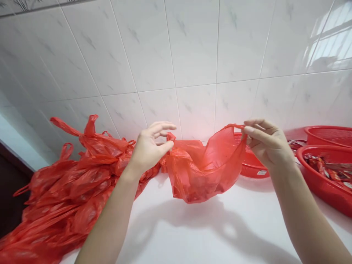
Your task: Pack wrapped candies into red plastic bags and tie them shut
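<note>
A thin red plastic bag hangs between my two hands above the white tabletop. My left hand has the bunched left handle between its thumb and fingers, with the index finger stretched out above it. At the other side, my right hand pinches the right handle between thumb and fingertips. The bag's mouth is spread partly apart. Something darker shows faintly through its bottom, but I cannot make out what.
Many filled red plastic bags are heaped at the left. A red basket with a white label stands behind my right hand. Another red basket, holding small wrapped packets, is at the right. A tiled wall rises behind the white table.
</note>
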The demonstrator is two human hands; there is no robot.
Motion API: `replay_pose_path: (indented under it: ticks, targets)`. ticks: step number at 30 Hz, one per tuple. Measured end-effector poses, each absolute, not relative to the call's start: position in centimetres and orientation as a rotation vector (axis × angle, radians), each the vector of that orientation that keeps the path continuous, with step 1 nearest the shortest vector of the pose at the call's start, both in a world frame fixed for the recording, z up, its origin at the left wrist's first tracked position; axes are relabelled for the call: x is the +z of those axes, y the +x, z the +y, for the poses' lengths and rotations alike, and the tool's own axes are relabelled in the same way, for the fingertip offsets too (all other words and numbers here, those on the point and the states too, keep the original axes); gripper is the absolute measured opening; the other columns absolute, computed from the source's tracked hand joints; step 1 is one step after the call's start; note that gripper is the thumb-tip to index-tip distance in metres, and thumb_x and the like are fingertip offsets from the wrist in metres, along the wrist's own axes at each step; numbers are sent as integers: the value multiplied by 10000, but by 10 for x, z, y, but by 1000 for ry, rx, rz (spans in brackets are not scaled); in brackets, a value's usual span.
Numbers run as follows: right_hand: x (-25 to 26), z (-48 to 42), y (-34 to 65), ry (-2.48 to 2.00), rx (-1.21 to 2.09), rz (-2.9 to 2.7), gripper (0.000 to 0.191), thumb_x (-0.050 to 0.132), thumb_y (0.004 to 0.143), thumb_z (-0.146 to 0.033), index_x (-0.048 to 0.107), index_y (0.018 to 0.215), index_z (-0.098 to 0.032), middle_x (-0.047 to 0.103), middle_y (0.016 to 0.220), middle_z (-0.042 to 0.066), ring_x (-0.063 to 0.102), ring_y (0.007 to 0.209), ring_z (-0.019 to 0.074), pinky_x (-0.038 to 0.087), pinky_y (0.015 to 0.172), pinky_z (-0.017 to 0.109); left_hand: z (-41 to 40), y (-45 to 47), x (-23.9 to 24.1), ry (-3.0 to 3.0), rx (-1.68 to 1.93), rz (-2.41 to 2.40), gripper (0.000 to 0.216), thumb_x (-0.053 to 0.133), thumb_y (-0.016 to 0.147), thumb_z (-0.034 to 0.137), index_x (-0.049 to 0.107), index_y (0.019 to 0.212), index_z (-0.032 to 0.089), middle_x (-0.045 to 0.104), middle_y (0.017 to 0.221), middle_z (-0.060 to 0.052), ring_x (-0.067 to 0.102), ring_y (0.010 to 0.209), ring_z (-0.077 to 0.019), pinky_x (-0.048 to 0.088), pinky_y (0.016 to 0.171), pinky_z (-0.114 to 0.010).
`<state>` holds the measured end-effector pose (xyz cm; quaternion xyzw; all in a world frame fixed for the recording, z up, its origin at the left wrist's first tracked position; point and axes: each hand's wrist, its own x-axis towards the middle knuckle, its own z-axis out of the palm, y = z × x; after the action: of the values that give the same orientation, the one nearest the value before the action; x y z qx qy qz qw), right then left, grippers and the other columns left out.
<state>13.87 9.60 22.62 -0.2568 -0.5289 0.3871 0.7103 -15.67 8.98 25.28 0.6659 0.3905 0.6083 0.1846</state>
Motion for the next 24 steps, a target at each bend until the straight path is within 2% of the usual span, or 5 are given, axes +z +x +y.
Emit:
replay_pose_path:
  ticks: [5,11,16,22,24]
  targets:
    - [232,88,131,-557,847,-1223,209,879,643,-277,717,773,-248,638,690,-29,568,591,99,499,540,238,88,-155,284,2279,1454,1295,373,599,651,131,754,978,221,684,1185,-59,677,873,-178,558,657,-248]
    - [226,90,130,-619,815,-1253,207,859,680,-312,701,797,-247,642,718,-19,611,627,131,526,572,280,93,-156,322,2410,682,1492,537,634,580,116,764,1074,283,726,833,-18,699,741,-233,526,637,-286]
    - [219,95,133,-692,854,-1268,248,867,655,-356,684,781,-245,651,738,-7,612,599,142,534,558,303,125,-168,315,2439,331,1339,342,682,527,134,791,818,279,742,846,-49,693,757,-271,516,675,-317]
    - [218,96,137,-670,821,-1308,221,848,698,-357,689,797,-240,645,706,-3,624,605,149,556,586,315,153,-192,301,2295,835,1390,206,618,599,207,766,697,312,754,940,-19,696,780,-235,519,681,-285]
    - [218,95,139,-673,844,-1338,210,848,707,-347,702,806,-235,666,738,5,646,645,158,566,615,321,151,-189,301,2244,860,1433,201,615,586,194,762,671,302,755,908,-17,692,754,-230,518,663,-283]
